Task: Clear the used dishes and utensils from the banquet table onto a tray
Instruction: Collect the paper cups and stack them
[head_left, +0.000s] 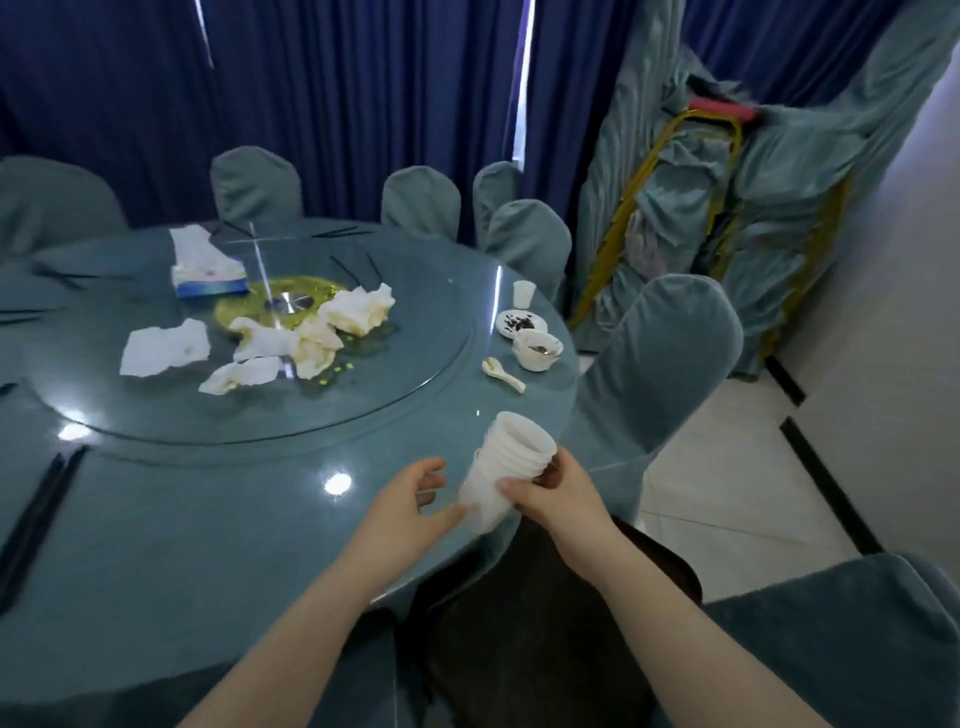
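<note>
The right hand (558, 499) grips a tilted stack of white plastic cups (501, 470); the left hand (402, 506), fingers loosely spread, touches its base.

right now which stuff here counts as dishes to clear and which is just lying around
To clear:
- stack of white cups, gripped by right hand, left hand beside its base
- single white cup
- small plate
- bowl
- white spoon
- black chopsticks

Lying about:
- crumpled napkins
- tissue box
- covered chairs
</note>
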